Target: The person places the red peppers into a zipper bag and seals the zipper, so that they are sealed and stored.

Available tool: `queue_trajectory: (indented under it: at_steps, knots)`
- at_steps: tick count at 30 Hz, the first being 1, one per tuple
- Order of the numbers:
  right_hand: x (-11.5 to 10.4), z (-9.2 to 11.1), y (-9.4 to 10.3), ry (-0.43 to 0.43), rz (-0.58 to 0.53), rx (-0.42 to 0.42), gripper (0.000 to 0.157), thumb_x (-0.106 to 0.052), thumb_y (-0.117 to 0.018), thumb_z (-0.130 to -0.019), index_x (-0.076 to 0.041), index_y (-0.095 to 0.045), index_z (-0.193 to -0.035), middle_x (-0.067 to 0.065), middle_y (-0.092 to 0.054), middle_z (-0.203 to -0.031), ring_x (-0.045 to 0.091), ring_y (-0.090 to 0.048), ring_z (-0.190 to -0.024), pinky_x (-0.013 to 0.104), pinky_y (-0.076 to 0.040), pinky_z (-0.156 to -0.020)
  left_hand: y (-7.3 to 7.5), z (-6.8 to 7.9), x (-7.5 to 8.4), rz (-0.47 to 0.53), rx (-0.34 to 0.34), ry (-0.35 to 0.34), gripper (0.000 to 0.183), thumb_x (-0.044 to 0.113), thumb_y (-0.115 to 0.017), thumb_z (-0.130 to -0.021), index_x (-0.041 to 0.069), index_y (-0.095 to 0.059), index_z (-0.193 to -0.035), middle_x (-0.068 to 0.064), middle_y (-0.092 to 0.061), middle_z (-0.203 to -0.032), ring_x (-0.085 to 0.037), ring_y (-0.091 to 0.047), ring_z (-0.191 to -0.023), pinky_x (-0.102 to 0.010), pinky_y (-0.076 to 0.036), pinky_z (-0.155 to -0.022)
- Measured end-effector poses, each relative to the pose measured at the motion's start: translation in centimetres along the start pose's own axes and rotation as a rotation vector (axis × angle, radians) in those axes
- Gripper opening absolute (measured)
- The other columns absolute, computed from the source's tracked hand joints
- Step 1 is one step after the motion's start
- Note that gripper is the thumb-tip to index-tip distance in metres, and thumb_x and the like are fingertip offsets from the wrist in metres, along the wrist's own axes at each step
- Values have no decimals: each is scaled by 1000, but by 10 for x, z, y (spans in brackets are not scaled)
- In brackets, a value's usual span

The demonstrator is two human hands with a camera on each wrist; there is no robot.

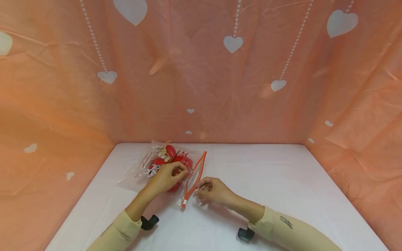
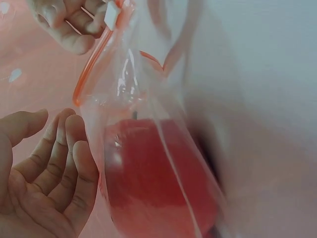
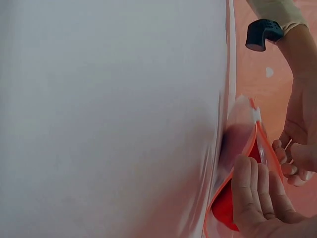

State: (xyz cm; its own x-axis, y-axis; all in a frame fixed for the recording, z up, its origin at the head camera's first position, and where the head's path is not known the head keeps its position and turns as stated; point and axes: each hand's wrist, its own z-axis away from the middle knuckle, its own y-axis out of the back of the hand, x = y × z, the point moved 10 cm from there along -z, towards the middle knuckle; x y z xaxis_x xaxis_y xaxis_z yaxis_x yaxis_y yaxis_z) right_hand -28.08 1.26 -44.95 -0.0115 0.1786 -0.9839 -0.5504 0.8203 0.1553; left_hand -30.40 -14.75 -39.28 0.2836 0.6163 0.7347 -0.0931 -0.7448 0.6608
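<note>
A clear zip bag printed with cartoon figures lies on the table, with red round things inside. In the left wrist view, one red fruit with a short dark stem looks like an apple. The orange zip strip gapes apart at the bag's mouth, its white slider at the near end. My left hand is over the bag beside the mouth, fingers loosely bent and holding nothing. My right hand is at the strip's right side. Its fingers lie fairly straight by the open edge; contact is unclear.
A white table spreads beneath, bounded by orange cloth walls with white hearts at the back and sides. Dark wrist-camera mounts stick out from both sleeves, close above the table.
</note>
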Motion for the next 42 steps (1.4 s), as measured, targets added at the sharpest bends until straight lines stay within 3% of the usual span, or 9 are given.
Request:
queue_trajectory:
  at_steps: [6, 15, 27, 42]
  knots:
    - [-2, 9, -9, 17, 15, -25, 24, -2, -74, -96, 11, -68, -115, 7, -72, -92, 23, -74, -80, 41, -65, -73, 2, 10, -2, -47, -18, -36, 6, 19, -76, -102, 13, -74, -100, 6, -73, -86, -10, -61, -78, -28, -53, -73]
    - [2, 13, -21, -6, 57, -51, 18, -6, -78, -97, 5, -72, -111, 3, -70, -86, 20, -73, -72, 37, -64, -68, 1, 33, -4, -79, -33, -76, 5, 18, -76, -101, 14, -74, -101, 7, -74, -87, -7, -66, -82, -28, -54, -76]
    - [7, 11, -25, -36, 101, -55, 19, -10, -78, -99, 5, -78, -110, 17, -78, -90, 27, -77, -75, 36, -63, -67, -10, 53, -7, -38, -130, -91, 8, 20, -75, -102, 13, -73, -101, 9, -72, -88, -3, -64, -81, -25, -56, -75]
    - [14, -2, -35, -54, 30, -69, 18, -6, -77, -99, 9, -76, -107, 21, -78, -90, 17, -74, -73, 38, -65, -69, -16, 80, -14, 46, -183, -60, 7, 19, -76, -100, 12, -75, -98, 1, -73, -86, -3, -62, -76, -24, -55, -70]
